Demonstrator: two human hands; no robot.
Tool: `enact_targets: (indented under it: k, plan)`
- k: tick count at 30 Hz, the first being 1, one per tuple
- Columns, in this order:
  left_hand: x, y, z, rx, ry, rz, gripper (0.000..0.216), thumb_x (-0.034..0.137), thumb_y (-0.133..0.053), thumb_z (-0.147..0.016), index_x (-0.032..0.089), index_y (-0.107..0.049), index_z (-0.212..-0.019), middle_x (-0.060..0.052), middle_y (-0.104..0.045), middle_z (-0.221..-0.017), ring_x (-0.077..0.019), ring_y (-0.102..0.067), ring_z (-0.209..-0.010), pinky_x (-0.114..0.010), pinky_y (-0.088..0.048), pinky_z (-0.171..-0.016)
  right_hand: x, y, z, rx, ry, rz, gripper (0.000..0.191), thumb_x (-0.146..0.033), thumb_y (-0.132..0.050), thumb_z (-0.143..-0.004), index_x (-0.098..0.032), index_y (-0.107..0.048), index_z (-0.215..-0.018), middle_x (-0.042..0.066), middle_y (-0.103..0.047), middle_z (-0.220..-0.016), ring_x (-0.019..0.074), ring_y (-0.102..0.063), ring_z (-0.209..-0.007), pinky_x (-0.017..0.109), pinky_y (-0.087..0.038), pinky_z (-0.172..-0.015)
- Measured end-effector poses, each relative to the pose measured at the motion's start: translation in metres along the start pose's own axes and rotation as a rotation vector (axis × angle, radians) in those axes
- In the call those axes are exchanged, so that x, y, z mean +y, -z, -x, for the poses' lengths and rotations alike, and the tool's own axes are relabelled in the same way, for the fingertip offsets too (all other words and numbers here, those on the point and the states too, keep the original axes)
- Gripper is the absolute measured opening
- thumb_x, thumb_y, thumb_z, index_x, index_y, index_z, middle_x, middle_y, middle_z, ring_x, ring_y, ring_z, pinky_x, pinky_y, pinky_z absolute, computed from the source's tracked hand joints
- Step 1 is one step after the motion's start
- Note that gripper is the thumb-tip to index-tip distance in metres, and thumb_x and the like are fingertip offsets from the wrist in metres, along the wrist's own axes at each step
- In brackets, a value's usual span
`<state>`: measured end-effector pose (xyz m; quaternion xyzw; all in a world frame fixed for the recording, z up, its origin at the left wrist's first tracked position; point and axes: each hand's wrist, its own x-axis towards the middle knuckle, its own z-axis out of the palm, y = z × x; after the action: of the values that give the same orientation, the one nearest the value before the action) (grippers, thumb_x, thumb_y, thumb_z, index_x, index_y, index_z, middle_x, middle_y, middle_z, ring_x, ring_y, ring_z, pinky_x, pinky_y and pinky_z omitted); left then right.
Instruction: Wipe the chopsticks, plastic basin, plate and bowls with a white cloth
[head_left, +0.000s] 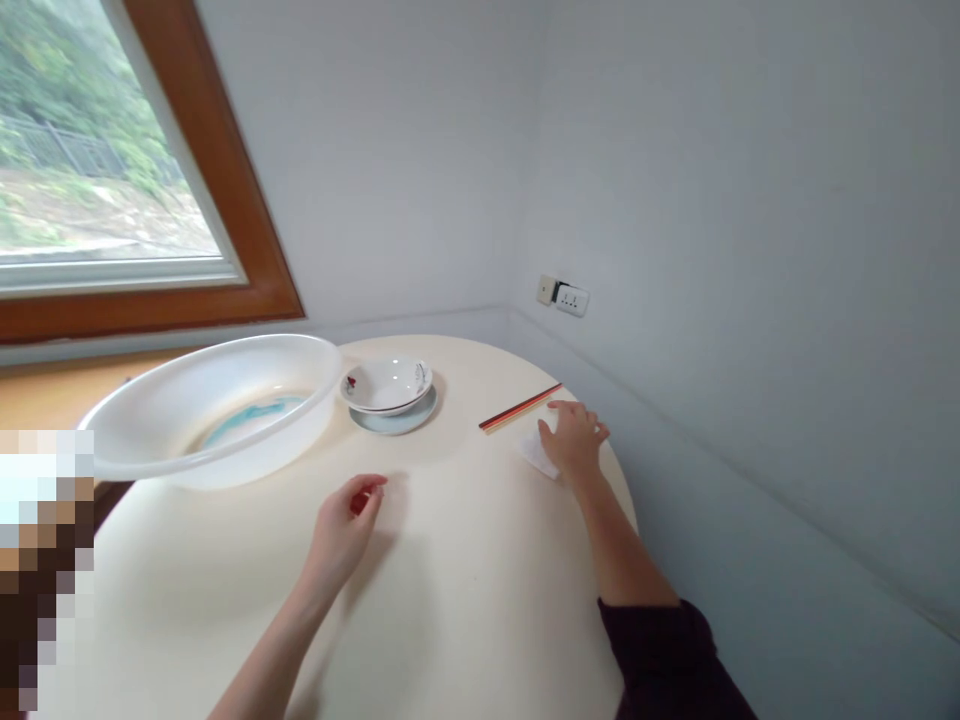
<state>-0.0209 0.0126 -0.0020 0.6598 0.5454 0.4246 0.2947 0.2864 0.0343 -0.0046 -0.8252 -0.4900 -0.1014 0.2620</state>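
1. Out at the far right, your right hand [576, 440] is down over the white cloth [538, 460], fingers spread, thumb reaching inward. Cloth or paper? Too small to tell.
2. And the grip: from here I can't tell whether those fingertips pinch the cloth or just lie on it. For a sure hold, I'd gather a good fold between thumb and fingers.
3. Watch the chopsticks [517, 409]! They lie side by side just beyond the cloth, right by your fingertips; a flat sweep outward could roll them. Lifting looks safer than dragging.
4. The table's [465, 580] edge curves close under that hand, too, so bringing the cloth inward seems the better line.
5. Over to your left hand [349, 515]: half curled above the tabletop, a narrow gap between thumb and fingers, nothing visible in it. It's well placed to meet the cloth halfway.
6. Beyond it, the white bowl [386, 385] sits on the pale plate [394, 424], with the big basin [251, 464] just beside them on the left. Mind your forearm there: best to go around the dishes, not across.
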Motion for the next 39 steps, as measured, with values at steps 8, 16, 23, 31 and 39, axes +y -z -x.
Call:
enact_targets:
  k: [8,16,23,31,39]
  plan:
    - [-0.012,0.009,-0.002,0.064,-0.083,-0.170,0.028,0.040,-0.045,-0.072,0.019,-0.063,-0.077,-0.006,-0.066,-0.076,-0.0177,-0.059,-0.062,-0.032,-0.049,-0.062,-0.059,-0.014,0.044,-0.133,0.539,-0.224,0.024,-0.020,-0.045,-0.083,-0.019,-0.058,-0.104,0.010,-0.057,-0.111,0.0219,-0.048,-0.108,0.038,-0.028,-0.097]
    - [-0.026,0.020,0.006,0.002,-0.068,-0.329,0.037,0.042,-0.040,-0.082,0.019,-0.062,-0.100,-0.009,-0.061,-0.109,-0.0232,-0.058,-0.101,-0.037,-0.044,-0.091,-0.081,-0.014,0.080,-0.368,0.806,-0.249,0.036,-0.028,-0.035,-0.091,-0.021,-0.050,-0.123,0.010,-0.048,-0.134,0.0199,-0.039,-0.126,0.041,-0.024,-0.103]
    - [-0.032,0.011,0.010,-0.073,-0.094,-0.486,0.048,0.042,-0.036,-0.085,0.020,-0.049,-0.127,-0.011,-0.050,-0.133,-0.0244,-0.043,-0.124,-0.045,-0.029,-0.106,-0.080,-0.017,0.083,-0.456,0.853,-0.170,0.049,-0.044,-0.030,-0.092,-0.023,-0.038,-0.135,0.009,-0.034,-0.145,0.0225,-0.026,-0.135,0.046,-0.015,-0.109]
    - [-0.022,0.004,0.018,-0.268,-0.050,-0.724,0.058,0.046,-0.026,-0.088,0.023,-0.028,-0.141,-0.008,-0.024,-0.149,-0.0262,-0.015,-0.138,-0.053,-0.010,-0.109,-0.081,-0.019,0.085,-0.517,0.878,-0.112,0.057,-0.052,-0.025,-0.091,-0.024,-0.031,-0.140,0.010,-0.026,-0.148,0.0237,-0.019,-0.137,0.049,-0.010,-0.109]
    - [-0.018,0.001,0.021,-0.370,-0.007,-0.793,0.058,0.046,-0.024,-0.089,0.024,-0.022,-0.143,-0.008,-0.015,-0.150,-0.0282,-0.011,-0.138,-0.055,-0.006,-0.108,-0.081,-0.021,0.086,-0.529,0.887,-0.106,0.058,-0.054,-0.024,-0.091,-0.024,-0.031,-0.140,0.011,-0.027,-0.147,0.0244,-0.018,-0.137,0.049,-0.009,-0.110]
